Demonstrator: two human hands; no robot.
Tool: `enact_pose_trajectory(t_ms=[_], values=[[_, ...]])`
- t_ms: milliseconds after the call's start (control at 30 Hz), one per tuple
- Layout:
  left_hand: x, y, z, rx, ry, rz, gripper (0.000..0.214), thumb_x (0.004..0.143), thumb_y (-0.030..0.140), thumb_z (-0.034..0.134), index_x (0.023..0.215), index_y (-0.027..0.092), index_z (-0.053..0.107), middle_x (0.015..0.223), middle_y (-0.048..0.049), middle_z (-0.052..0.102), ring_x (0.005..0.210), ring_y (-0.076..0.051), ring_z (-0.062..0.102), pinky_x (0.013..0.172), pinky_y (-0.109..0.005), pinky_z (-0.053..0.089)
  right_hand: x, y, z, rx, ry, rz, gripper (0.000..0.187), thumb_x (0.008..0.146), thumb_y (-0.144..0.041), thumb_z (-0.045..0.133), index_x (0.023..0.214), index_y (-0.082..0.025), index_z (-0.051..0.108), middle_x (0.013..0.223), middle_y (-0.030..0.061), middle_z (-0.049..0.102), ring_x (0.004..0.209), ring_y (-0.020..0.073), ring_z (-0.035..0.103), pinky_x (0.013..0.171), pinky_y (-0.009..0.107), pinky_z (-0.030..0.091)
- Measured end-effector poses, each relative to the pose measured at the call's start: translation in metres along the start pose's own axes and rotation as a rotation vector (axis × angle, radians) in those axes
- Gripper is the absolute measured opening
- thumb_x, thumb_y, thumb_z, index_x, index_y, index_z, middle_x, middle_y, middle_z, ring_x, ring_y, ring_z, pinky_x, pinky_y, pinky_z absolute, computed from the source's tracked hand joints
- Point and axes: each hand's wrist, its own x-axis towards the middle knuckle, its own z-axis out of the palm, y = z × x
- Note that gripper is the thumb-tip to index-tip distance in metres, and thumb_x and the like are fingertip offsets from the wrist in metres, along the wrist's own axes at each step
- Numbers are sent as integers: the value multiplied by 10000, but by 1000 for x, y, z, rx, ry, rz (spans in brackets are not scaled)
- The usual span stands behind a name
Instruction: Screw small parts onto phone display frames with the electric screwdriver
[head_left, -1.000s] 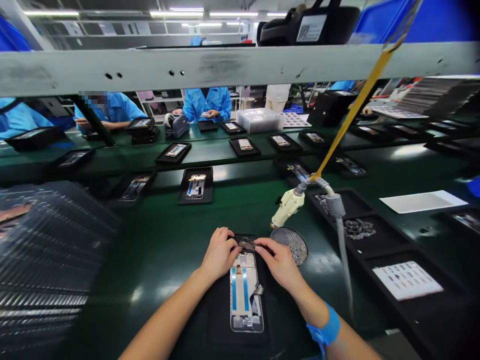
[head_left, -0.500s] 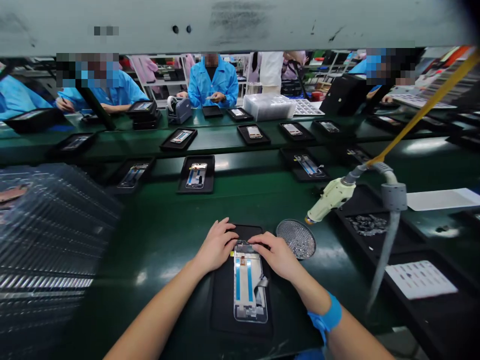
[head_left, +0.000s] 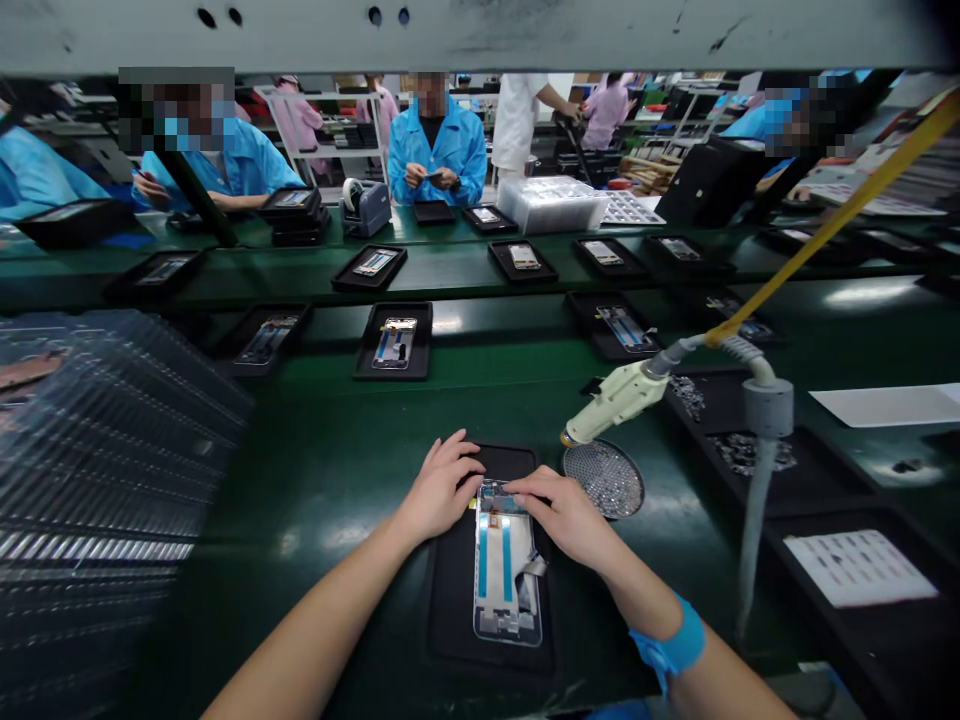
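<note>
Since the earlier frame, both hands have come down flat on the top end of the phone frame [head_left: 506,580], where they held a small dark part [head_left: 495,490] a little above it. The hanging screwdriver [head_left: 615,400] has also swung; its tip now hangs over the rim of the round screw dish [head_left: 606,478].

The left hand [head_left: 439,490] lies with spread fingers on the top left corner of the frame and clasps nothing. The right hand [head_left: 562,515] presses with stretched fingers on the part and also clasps nothing. The frame lies face up in a black tray [head_left: 450,620] on the green desk [head_left: 330,470], directly before the person.

I think uneven pressure could seat the part crooked, and the loose ribbon on the right side of the frame could be pinched by the right wrist. A knock from the right forearm could spill the dish, which is just beside that hand.

The grey hose [head_left: 754,540] and the yellow cord [head_left: 825,235] hang on the right, between the hands and the sheet with small parts [head_left: 855,567]. A stack of clear trays [head_left: 97,480] stands on the left. Other people in blue coats work across the belts.
</note>
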Motion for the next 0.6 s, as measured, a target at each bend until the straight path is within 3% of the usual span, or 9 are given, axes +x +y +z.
enact_pose_trajectory(t_ms=[400, 600], values=[[-1, 2, 0, 4, 15, -8, 167, 964, 152, 552, 1046, 229, 676, 1343, -59, 617, 1476, -286, 350, 1229, -624, 223, -7, 0, 7, -162, 56, -89, 267, 965, -161, 528, 1082, -206, 764, 963, 76, 720, 933, 236, 646, 824, 383, 567], [-1, 1, 4, 21, 45, 33, 220, 977, 140, 489, 1075, 212, 673, 1334, -77, 608, 1470, -283, 353, 1233, -616, 220, -25, -3, 18, -465, 197, -254, 339, 1000, -149, 438, 1223, -142, 693, 1331, 155, 617, 1162, 298, 586, 959, 505, 558]])
